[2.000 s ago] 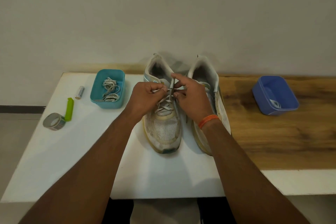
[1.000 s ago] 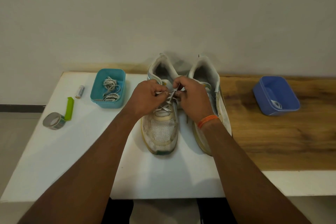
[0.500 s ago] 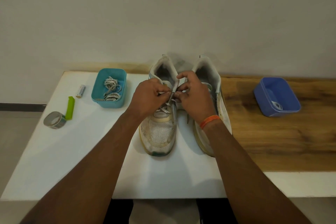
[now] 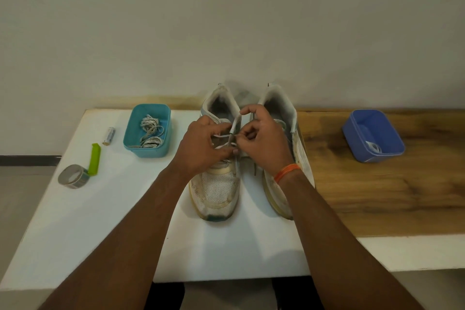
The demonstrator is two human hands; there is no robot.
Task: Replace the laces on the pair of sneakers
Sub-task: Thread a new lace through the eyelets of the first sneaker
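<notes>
Hands meet over the left sneaker (image 4: 216,184) on the white counter (image 4: 100,221): the right hand (image 4: 264,141) pinches the lace (image 4: 235,126) end, and the left hand (image 4: 203,143) has its fingers curled on the crossings at the tongue. Thin and limp, the lace looks best gripped by its stiff tip. Spare laces (image 4: 149,131) sit in the teal tub (image 4: 147,151).

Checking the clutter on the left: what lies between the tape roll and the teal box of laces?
In the head view, a green clip and a small battery lie between the tape roll and teal box.
</notes>
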